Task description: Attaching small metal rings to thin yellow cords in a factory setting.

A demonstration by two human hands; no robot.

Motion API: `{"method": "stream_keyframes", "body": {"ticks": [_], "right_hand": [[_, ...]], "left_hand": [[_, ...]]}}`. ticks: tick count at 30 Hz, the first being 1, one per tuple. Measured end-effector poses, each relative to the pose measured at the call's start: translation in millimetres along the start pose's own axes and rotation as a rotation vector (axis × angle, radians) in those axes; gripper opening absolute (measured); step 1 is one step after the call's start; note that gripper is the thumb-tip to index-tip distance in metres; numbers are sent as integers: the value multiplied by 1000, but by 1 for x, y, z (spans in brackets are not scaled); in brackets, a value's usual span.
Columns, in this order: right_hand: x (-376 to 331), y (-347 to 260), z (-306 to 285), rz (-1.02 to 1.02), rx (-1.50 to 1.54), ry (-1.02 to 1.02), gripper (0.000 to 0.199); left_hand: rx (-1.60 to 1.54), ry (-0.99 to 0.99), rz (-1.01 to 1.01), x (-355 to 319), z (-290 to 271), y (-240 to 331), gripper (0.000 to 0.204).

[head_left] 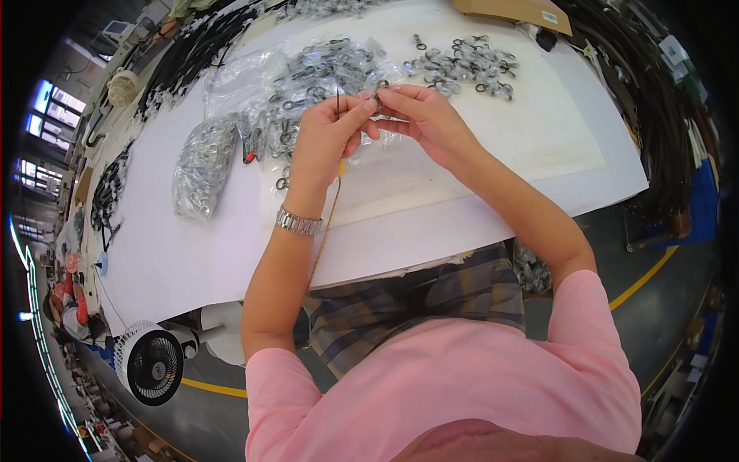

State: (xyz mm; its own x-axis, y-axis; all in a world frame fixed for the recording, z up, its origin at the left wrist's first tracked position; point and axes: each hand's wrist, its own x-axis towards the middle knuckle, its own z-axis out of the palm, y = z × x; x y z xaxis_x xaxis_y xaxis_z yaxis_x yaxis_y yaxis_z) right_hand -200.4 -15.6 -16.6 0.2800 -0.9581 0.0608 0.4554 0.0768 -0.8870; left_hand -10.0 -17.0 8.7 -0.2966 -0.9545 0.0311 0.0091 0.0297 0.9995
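Both hands meet over the middle of the table, fingers pinched together. Between the fingertips is a small dark metal ring fitting (381, 84), its lower part hidden by the fingers. My left hand (332, 127) closes on it from the left. A thin dark pointed rod (338, 100) rises beside the left fingers, and something yellow (342, 167) shows below that palm; whether they are one tool I cannot tell. My right hand (426, 119) pinches the fitting from the right. Under and behind the hands lies a heap of plastic-wrapped metal fittings (327, 65).
A second heap of wrapped fittings (466, 65) lies at the far right. On the left sit a full clear plastic bag (205, 168) and a red-tipped tool (249, 157). A brown cord (327, 227) hangs by my left forearm. Black straps (188, 58), a cardboard box (516, 11) and a fan (154, 366) surround.
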Motion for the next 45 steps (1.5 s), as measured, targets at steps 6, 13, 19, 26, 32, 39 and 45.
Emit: {"method": "stream_keyframes", "body": {"ticks": [6, 13, 19, 26, 32, 39, 45], "right_hand": [[2, -10, -5, 33, 76, -130, 22], [7, -8, -17, 373, 132, -347, 22], [0, -14, -1, 138, -516, -190, 21], [-12, 3, 14, -414, -1220, -16, 20], [-15, -8, 19, -315, -1073, 51, 22], [-5, -8, 3, -108, -680, -101, 28], [-1, -8, 2, -126, -693, -36, 30]], "left_hand": [[-102, -2, 41, 3, -16, 4, 24], [-109, -116, -30, 3, -12, 6, 19], [119, 10, 93, 4, -9, -4, 10], [150, 95, 147, 3, 7, -11, 15], [-145, 126, 59, 5, -15, -4, 18], [135, -112, -26, 13, -29, -3, 30], [215, -256, 97, -2, -20, 10, 35]]}}
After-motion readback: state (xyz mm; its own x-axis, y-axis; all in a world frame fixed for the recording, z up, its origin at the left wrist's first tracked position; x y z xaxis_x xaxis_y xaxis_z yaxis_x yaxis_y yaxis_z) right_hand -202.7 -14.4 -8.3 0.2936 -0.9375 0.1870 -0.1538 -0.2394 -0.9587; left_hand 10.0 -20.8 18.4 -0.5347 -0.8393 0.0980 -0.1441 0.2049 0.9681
